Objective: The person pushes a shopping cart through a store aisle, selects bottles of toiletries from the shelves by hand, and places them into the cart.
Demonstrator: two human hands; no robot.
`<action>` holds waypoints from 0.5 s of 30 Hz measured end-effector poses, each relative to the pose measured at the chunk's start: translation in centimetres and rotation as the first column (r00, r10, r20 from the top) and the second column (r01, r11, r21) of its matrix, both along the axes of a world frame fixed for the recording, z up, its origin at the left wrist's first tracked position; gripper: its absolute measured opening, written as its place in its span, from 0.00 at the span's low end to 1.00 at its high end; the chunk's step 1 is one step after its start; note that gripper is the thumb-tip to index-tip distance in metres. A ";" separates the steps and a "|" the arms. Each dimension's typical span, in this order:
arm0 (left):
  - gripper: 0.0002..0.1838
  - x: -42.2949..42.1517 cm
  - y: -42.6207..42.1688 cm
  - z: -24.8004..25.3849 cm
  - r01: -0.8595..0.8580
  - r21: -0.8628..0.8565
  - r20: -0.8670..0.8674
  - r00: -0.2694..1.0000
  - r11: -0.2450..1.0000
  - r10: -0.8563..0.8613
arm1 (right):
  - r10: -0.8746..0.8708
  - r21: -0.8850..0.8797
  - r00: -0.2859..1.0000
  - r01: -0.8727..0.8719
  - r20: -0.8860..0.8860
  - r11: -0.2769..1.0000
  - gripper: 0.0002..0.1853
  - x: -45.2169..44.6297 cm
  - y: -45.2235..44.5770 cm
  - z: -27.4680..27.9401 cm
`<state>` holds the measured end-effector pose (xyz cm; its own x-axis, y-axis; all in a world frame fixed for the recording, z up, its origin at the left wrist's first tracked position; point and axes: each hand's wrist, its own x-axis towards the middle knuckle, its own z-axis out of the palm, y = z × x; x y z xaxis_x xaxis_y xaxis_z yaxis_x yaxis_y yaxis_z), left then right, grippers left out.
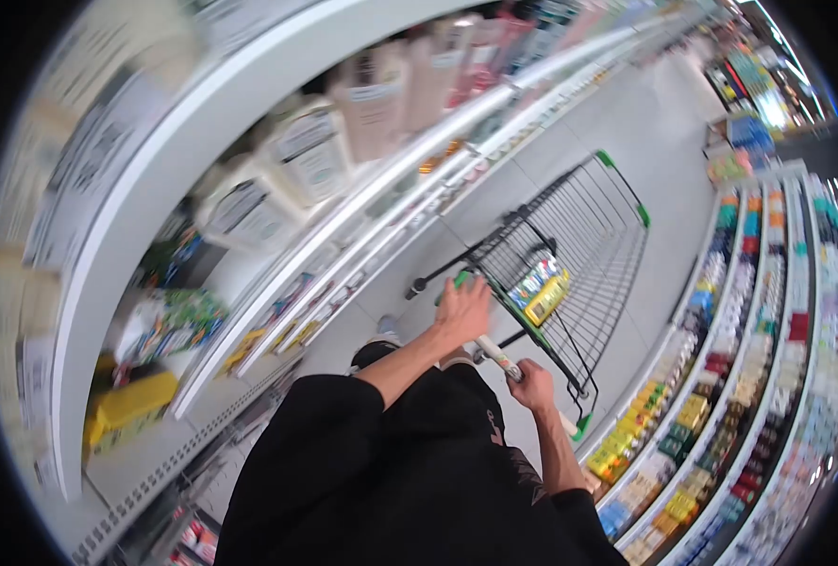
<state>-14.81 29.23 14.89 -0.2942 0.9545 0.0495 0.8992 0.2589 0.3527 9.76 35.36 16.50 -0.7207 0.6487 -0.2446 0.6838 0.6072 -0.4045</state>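
A wire shopping cart (589, 255) with green corner pieces stands in front of my body, tilted in the view. Inside its basket, near the handle end, lie a yellow package (546, 298) and a blue and white package (532, 275). My left hand (463, 311) is closed around the left part of the cart's handle (499, 358), close to its green end. Farther right along the same bar, my right hand (532, 384) has its fingers wrapped round the handle.
Shelves with white bottles (310, 156) and a yellow pack (131, 410) rise close on the left. Curved shelves of small colourful goods (721, 377) line the right side. Grey tiled floor (650, 108) runs between them, with more displays (745, 141) at the far end.
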 end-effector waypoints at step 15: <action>0.16 -1.0 4.8 0.0 -0.012 -0.033 -0.027 1.000 0.999 0.011 | 0.032 -0.081 0.996 -0.040 -0.088 0.996 0.08 0.0 4.9 -0.4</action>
<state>-15.86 34.07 14.87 -0.3043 0.9522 0.0260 0.9051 0.2805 0.3195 9.75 40.28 16.10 -0.7639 0.6020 -0.2323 0.6225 0.5927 -0.5111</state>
